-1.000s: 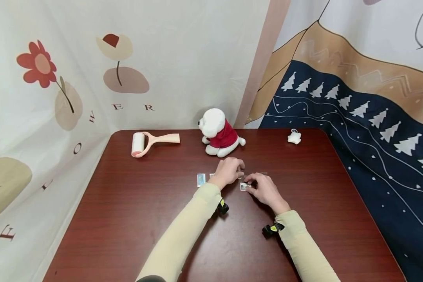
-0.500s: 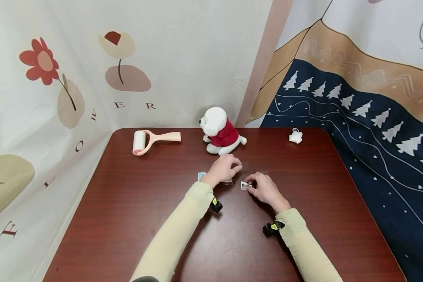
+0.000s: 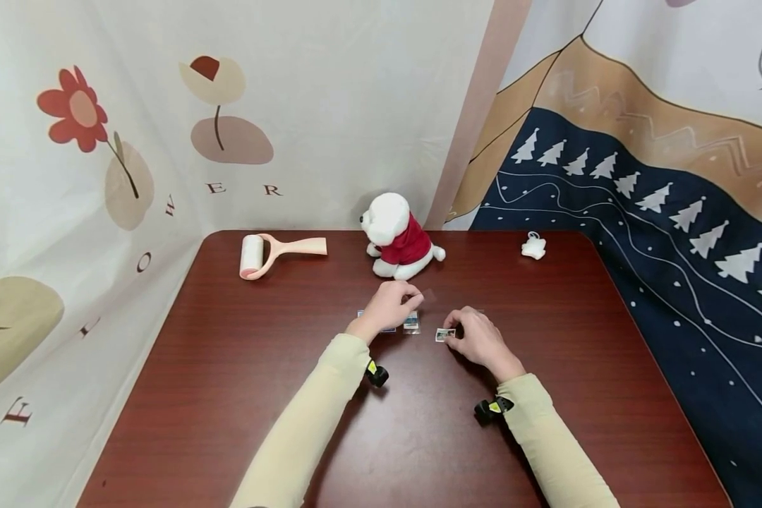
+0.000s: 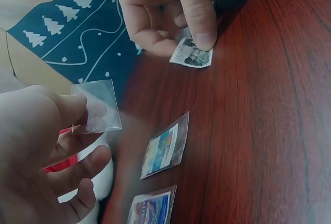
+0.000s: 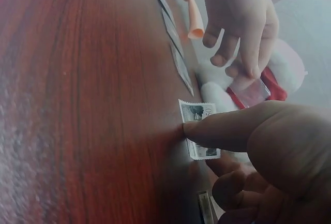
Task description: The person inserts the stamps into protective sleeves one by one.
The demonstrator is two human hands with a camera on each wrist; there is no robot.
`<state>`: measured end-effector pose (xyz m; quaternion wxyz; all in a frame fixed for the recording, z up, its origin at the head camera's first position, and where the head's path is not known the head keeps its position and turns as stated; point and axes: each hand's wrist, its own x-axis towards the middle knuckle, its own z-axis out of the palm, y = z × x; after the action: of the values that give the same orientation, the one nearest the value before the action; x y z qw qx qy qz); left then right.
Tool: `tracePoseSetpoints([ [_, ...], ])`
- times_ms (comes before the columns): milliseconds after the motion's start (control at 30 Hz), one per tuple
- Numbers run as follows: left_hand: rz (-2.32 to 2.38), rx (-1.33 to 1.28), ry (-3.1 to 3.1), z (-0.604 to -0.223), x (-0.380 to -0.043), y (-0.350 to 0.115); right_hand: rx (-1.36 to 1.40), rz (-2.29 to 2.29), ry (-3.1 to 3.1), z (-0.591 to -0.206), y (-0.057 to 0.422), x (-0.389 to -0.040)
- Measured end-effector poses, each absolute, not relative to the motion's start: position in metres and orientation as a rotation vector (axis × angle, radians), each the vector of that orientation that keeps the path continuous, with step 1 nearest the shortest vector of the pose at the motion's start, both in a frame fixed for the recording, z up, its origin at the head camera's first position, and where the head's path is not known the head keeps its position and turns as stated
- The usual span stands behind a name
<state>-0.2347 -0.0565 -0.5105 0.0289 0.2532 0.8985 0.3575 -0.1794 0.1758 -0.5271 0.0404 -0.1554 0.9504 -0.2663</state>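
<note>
We see more of 1 sleeved stamp [image 3: 411, 322]
The left hand [image 3: 389, 307], pinching a clear sleeve [image 4: 106, 100], has shifted left; the right hand [image 3: 480, 340] still pinches a black-and-white stamp [image 3: 443, 335].

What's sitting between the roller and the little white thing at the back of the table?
A white toy dog in red: the head view shows it between the roller and the little white thing.

I'm at a red-brown wood-grain table [image 3: 203, 395], kinda shiny toward my side, white flower-print cloth [image 3: 343, 106] ahead and to my left, navy-and-tan tree-print cloth [image 3: 584, 194] off to my right.
</note>
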Motion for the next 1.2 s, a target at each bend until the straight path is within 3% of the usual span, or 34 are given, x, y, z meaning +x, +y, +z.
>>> tracePoseSetpoints([
  [467, 1.142, 0.738, 2.8, -0.512, -0.229, -0.071, -0.66, -0.626, 2.994, -0.529, 0.173, -0.174],
  [1200, 1.218, 0.691, 2.771, -0.517, -0.227, -0.077, -0.624, -1.239, 2.898, -0.516, 0.173, -0.188],
])
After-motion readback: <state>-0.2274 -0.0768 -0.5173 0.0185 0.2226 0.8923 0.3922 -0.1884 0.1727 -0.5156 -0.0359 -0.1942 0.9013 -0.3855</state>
